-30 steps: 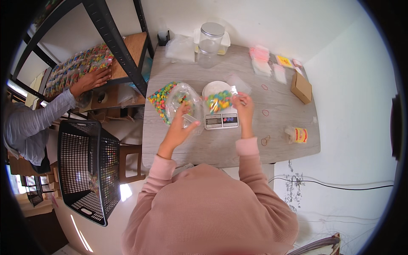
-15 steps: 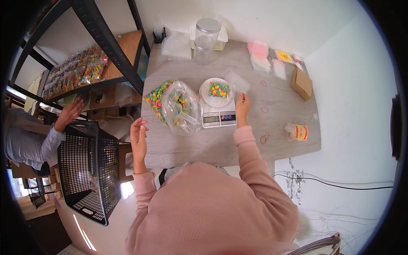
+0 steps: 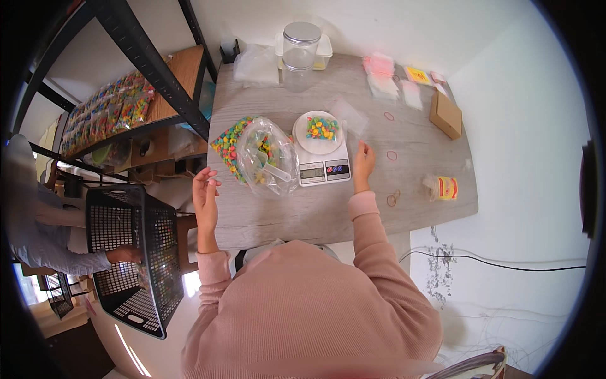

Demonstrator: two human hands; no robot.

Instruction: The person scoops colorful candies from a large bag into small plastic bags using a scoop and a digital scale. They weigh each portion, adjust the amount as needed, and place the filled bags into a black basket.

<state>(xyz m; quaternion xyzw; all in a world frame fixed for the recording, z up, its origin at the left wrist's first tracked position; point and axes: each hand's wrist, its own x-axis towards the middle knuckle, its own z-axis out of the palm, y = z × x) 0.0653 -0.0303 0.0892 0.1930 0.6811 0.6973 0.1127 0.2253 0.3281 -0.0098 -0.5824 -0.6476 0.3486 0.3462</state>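
Observation:
A white kitchen scale (image 3: 339,158) stands on the grey table in front of me. On its round plate (image 3: 303,147) lies a clear bag of colourful ring-shaped pieces (image 3: 322,129). My right hand (image 3: 363,167) hovers just right of the scale, fingers slightly bent and loosely parted, with nothing visible in them. Left of the scale sits a large open clear bag (image 3: 287,136) with more colourful pieces (image 3: 235,146) and a clear scoop (image 3: 276,170). Beside the table's left edge my left hand (image 3: 205,192) is raised, empty, its fingers apart and half curled.
An empty-looking clear bag (image 3: 351,117) lies behind the scale. Farther back are a lidded jar (image 3: 300,47) and stacked clear bags (image 3: 255,65). Rubber bands (image 3: 392,155), a cardboard box (image 3: 446,115) and a yellow-red packet (image 3: 447,188) lie rightward. Another person's hand (image 3: 124,254) is at a black crate (image 3: 120,218).
My right hand has drawn slightly away from the scale and the bag on it. My left hand stays raised. The other person's hand has moved from near the shelf down to the black crate.

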